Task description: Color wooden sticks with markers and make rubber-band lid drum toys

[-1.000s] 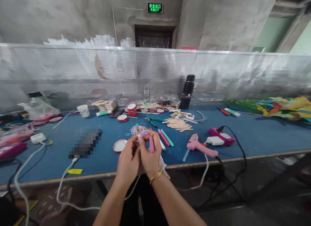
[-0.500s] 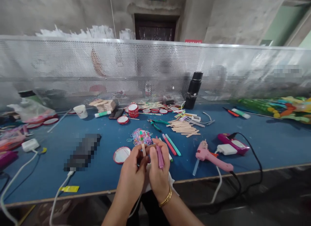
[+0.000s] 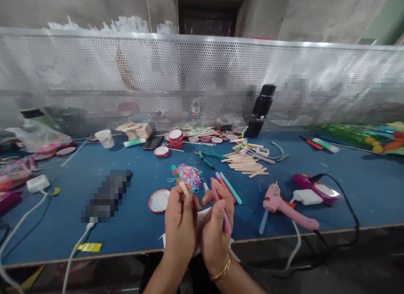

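My left hand is closed round a wooden craft stick whose upper end is coloured green and red; the stick tilts up and to the left. My right hand, with a gold bracelet on the wrist, grips a pink marker that points away from me. Both hands hover over the near edge of the blue table, close together. Just beyond them lie a pile of coloured rubber bands, a red-rimmed round lid and two loose markers.
A pink glue gun with its cable lies to the right, beside a white adapter. Plain wooden sticks, green pliers, a black bottle, a paper cup and stacked lids sit farther back before a perforated metal screen.
The view has tipped downward, so the hands sit lower in frame. The stick has tilted leftward in my left hand, and the marker has shifted slightly right of it.
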